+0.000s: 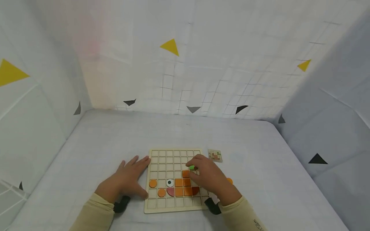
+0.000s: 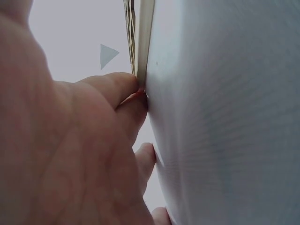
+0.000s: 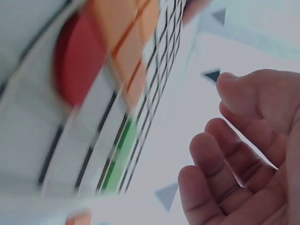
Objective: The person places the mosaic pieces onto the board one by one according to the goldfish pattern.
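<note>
the two hands are apart. the left hand (image 1: 127,178), fingers spread, touches the side edge of the gridded board (image 1: 166,160), which reaches under the right hand (image 1: 208,173). that hand's fingers are loosely bent and parted above a green piece (image 1: 192,167); orange squares (image 1: 179,182) lie between the hands, a small card (image 1: 215,156) beyond the right.

Green piece (image 1: 191,167) on grid board (image 1: 170,153): partly covered by right grip (image 1: 208,174). Card (image 1: 215,155) beside board: pattern too small to be read.
</note>
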Motion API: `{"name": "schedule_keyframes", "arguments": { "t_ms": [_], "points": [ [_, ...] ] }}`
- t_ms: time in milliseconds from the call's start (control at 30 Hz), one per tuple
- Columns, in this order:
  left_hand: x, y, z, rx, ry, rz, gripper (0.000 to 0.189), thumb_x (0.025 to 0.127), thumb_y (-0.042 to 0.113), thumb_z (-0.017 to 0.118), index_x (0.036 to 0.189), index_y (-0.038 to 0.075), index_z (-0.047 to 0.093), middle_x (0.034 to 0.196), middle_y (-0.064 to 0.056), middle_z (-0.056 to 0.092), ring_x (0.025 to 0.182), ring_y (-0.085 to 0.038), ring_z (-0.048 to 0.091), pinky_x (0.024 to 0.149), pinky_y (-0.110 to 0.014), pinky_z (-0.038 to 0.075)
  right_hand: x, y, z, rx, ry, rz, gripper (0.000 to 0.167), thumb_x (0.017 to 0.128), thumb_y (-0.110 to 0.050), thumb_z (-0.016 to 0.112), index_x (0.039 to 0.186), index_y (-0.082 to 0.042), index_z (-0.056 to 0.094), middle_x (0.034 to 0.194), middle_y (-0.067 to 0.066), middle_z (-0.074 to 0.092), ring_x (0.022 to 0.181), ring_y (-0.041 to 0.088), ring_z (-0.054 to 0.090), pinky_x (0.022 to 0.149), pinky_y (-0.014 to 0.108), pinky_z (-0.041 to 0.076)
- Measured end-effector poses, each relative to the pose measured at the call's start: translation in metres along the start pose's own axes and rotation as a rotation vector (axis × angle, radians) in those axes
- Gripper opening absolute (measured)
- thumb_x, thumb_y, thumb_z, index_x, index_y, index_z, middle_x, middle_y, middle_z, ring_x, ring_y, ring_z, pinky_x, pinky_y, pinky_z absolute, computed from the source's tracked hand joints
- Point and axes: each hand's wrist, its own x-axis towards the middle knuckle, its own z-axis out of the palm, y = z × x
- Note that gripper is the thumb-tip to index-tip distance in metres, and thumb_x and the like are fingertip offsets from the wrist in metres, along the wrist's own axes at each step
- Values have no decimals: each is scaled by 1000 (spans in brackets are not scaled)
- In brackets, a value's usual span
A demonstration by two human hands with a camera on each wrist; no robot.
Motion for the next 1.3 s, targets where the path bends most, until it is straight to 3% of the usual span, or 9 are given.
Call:
{"name": "schedule_keyframes", "arguments": {
  "t_ms": [133, 200, 300, 533, 700, 833, 933, 1100, 1300],
  "points": [
    [-1, 1, 0, -8, -3, -6, 124, 55, 48, 92, 160, 16, 34, 168, -1, 28, 157, -39, 15, 122, -73, 6, -3, 17, -11, -6, 27, 142, 24, 90, -16, 76, 113, -13, 75, 114, -2, 67, 98, 18, 67, 90, 44, 59],
    [-2, 1, -1, -13, -4, -10, 124, 55, 47, 93, 160, 16, 34, 168, -1, 28, 157, -38, 15, 122, -72, 6, -4, 25, -15, 4, 23, 226, 27, 89, -16, 77, 115, -14, 75, 118, 0, 68, 101, 19, 67, 84, 40, 61],
    [-3, 2, -2, -14, -3, -13, 124, 55, 47, 93, 160, 16, 34, 168, -1, 29, 157, -38, 15, 122, -73, 6, -5, 37, -21, 0, 3, 337, 33, 88, -19, 78, 120, -15, 73, 126, 1, 66, 107, 20, 67, 86, 40, 61],
    [-3, 1, -3, -8, -6, -8, 124, 55, 48, 93, 160, 17, 34, 168, -1, 29, 157, -38, 15, 121, -73, 6, -5, 59, -20, -44, -95, 460, 33, 85, -17, 82, 117, -16, 74, 129, 7, 67, 109, 24, 63, 88, 42, 59],
    [-3, 3, -4, -11, -12, -9, 125, 55, 49, 92, 160, 17, 33, 168, 0, 28, 157, -38, 15, 121, -73, 5, -6, 63, -16, -17, -152, 445, 34, 83, -6, 79, 115, -17, 75, 156, 11, 48, 135, 36, 54, 105, 50, 52],
    [-5, 4, -6, -26, -13, 1, 125, 55, 48, 93, 160, 15, 33, 168, -2, 29, 157, -39, 15, 121, -74, 5, -5, 64, -14, -15, -170, 437, 33, 83, 0, 75, 111, -18, 77, 161, 12, 42, 149, 40, 37, 112, 51, 46],
    [-5, 5, -7, -34, -15, 7, 125, 55, 47, 94, 159, 14, 34, 168, -4, 29, 156, -40, 16, 121, -74, 5, -5, 64, -14, -7, -161, 431, 31, 82, 1, 75, 106, -18, 77, 161, 13, 42, 142, 39, 46, 101, 44, 53],
    [-5, 5, -8, -35, -23, -11, 125, 56, 48, 94, 160, 15, 33, 168, -2, 28, 157, -39, 15, 122, -73, 4, -5, 65, -14, -9, -145, 405, 26, 80, 0, 77, 100, -17, 76, 149, 14, 55, 109, 25, 62, 73, 32, 54],
    [-5, 4, -8, -43, -20, 4, 125, 55, 47, 94, 160, 15, 34, 168, -3, 29, 156, -40, 15, 121, -74, 4, -2, 61, -14, -72, -106, 376, 21, 84, -10, 80, 102, -18, 75, 121, 2, 70, 103, 19, 63, 84, 37, 56]
  ]
}}
